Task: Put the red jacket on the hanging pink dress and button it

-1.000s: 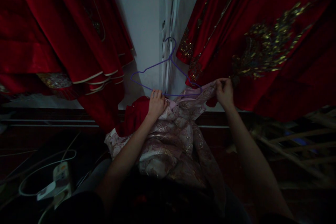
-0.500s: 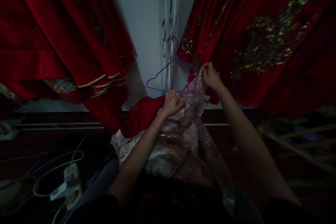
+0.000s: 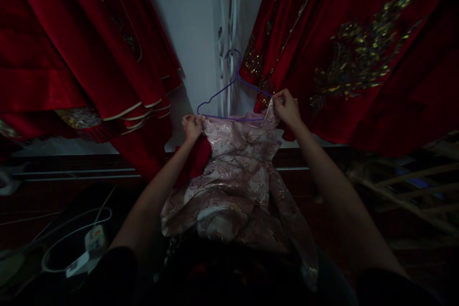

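A pale pink dress (image 3: 238, 172) with a shiny woven pattern spreads over my lap, its top edge held up to a purple hanger (image 3: 218, 92). My left hand (image 3: 192, 126) pinches the dress's upper left corner, close to the hanger's left end. At the upper right corner, the fingers of my right hand (image 3: 287, 109) are closed on the dress by the hanger's right end. The hanger's bottom bar runs along the neckline, with its right end partly covered by cloth. A red cloth (image 3: 195, 158) lies behind my left forearm, beside the dress.
Red garments with gold sequins hang on the left (image 3: 79, 48) and right (image 3: 358, 57). A white wall (image 3: 179, 5) with pale hanging straps (image 3: 229, 5) stands between them. A power strip (image 3: 95, 241) with cables is at lower left, a slatted wooden rack (image 3: 412, 191) at right.
My left hand has moved left from the middle of the neckline to its left corner, stretching the dress's top edge out along the hanger. My right hand stays at its corner.
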{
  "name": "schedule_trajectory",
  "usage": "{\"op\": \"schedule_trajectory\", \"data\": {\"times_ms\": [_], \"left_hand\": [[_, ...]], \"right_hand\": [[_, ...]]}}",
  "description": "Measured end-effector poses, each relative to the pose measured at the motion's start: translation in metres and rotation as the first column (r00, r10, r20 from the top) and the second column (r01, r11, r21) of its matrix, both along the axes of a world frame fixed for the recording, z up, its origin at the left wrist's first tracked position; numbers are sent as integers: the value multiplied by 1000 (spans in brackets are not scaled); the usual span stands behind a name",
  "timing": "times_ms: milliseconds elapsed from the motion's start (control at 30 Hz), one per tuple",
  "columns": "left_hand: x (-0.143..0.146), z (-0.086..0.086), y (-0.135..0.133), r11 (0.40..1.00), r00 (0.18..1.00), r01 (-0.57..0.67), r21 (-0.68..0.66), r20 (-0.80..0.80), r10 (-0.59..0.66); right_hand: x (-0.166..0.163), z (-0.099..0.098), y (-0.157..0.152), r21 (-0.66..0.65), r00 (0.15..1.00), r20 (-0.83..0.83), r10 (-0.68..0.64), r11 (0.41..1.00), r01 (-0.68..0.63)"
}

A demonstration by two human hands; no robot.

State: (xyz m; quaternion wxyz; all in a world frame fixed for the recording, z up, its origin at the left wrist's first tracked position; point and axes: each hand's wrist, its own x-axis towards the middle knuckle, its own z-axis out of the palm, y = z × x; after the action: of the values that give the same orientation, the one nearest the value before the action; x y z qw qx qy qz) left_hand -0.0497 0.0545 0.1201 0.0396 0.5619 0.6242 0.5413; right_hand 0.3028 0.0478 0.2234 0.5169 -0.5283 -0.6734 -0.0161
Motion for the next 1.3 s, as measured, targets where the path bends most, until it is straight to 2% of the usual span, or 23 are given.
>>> {"op": "schedule_trajectory", "data": {"times_ms": [33, 100, 200, 333, 600, 733, 933, 1200, 1300], "left_hand": [[-18, -6, 6, 998, 997, -16, -53, 69, 20], [-47, -15, 12, 993, 985, 71, -96, 163, -54], [-67, -20, 13, 980, 952, 193, -41, 249, -177], [-66, -17, 11, 967, 925, 242, 84, 281, -255], [-60, -10, 27, 941, 859, 298, 160, 385, -337], [-64, -15, 29, 941, 852, 310, 134, 401, -337], [-66, -24, 15, 962, 853, 260, 88, 445, -271], [-60, -20, 6, 966, 859, 254, 56, 446, -252], [-62, -14, 13, 960, 811, 267, 78, 521, -268]], "right_hand": [[0, 0, 0, -5, 1000, -9, 10, 1000, -10], [0, 0, -1, -22, 999, -23, 38, 999, -39], [0, -1, -1, -18, 998, -24, 56, 998, -57], [1, -1, -1, 1, 999, -6, 42, 999, -42], [4, 2, -2, -6, 999, 39, 23, 1000, -23], [4, 2, -2, 2, 999, 28, 29, 1000, -29], [4, 0, -1, -11, 999, 15, 43, 999, -43], [3, 1, -2, -11, 999, 23, 47, 999, -47], [3, 2, -3, -6, 998, 28, 47, 999, -47]]}}
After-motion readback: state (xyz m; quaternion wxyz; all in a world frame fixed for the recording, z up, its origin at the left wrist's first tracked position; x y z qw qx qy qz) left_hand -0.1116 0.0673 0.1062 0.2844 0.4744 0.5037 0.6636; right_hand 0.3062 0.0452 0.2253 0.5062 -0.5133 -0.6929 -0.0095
